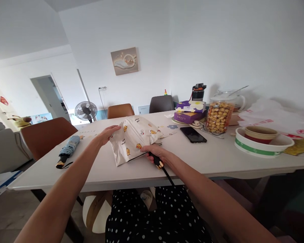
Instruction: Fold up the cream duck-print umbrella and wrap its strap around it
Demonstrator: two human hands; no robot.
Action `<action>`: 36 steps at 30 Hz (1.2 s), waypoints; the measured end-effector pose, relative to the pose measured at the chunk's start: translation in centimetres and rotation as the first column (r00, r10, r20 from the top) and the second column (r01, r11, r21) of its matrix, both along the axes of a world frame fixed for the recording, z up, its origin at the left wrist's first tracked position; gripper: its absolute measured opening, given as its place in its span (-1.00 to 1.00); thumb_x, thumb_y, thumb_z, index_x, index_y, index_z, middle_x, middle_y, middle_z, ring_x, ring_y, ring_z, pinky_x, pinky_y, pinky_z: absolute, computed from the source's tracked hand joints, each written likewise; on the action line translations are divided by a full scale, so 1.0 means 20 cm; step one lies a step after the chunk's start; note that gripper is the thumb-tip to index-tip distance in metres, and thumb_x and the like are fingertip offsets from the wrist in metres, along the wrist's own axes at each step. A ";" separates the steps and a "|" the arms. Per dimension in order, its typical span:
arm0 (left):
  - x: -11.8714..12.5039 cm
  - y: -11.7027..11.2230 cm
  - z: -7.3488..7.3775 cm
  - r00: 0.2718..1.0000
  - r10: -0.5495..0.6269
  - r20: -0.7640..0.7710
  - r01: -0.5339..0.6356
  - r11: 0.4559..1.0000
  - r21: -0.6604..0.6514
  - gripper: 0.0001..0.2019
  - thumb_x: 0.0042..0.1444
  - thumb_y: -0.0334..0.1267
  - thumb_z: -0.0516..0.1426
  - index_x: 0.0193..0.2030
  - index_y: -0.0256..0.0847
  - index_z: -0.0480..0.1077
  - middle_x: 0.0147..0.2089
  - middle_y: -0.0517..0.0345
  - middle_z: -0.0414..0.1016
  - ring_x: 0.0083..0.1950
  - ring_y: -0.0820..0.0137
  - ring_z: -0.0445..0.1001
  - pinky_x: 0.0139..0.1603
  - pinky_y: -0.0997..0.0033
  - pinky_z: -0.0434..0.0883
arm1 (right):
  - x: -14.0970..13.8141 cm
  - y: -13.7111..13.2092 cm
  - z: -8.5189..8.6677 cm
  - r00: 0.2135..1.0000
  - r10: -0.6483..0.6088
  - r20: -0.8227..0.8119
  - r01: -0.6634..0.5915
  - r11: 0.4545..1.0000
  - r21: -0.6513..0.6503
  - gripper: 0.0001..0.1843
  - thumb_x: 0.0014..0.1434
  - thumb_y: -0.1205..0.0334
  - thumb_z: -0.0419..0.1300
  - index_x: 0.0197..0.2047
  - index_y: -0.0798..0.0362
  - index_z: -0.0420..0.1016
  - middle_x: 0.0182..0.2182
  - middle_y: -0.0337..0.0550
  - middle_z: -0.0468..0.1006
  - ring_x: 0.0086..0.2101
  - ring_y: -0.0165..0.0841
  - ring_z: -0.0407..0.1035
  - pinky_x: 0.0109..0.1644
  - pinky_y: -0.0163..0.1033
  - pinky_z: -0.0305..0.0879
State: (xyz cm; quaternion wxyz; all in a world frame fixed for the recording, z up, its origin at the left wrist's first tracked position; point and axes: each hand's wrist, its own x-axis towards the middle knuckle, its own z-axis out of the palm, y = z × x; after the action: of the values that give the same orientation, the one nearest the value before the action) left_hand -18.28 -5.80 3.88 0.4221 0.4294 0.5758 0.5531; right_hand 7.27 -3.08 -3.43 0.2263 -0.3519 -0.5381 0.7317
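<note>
A cream folding umbrella (133,136) printed with small yellow cartoon figures lies on the white table (218,158) in front of me. My right hand (153,152) is closed round its black handle, whose gold-tipped end and black strap stick out toward me. My left hand (108,132) grips the far left edge of the loose canopy fabric, fingers curled over it.
A rolled blue umbrella (68,150) lies at the table's left. A black phone (193,134), a jar of snacks (218,116), a purple box (188,116) and a white bowl (262,141) stand to the right. Brown chairs (47,135) line the far side.
</note>
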 end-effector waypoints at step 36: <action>0.62 -0.01 -0.21 0.859 0.475 -0.192 -0.340 0.810 0.478 -0.78 -0.02 -0.15 0.23 -0.30 -0.15 0.32 -0.23 0.12 0.36 -0.07 0.32 0.34 -0.06 0.39 0.27 | 0.01 0.00 0.05 0.974 -0.142 -0.174 0.143 0.990 -0.008 -0.80 0.01 0.21 0.25 -0.45 0.09 0.29 -0.72 -0.34 0.27 -0.76 -0.54 0.09 -0.75 -0.40 0.10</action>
State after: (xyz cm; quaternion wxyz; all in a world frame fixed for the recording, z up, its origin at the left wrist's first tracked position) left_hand -5.94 -6.05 -0.32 0.0937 0.4554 0.5771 0.6714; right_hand 7.55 -3.01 -2.52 0.3252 -0.3236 -0.4914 0.7403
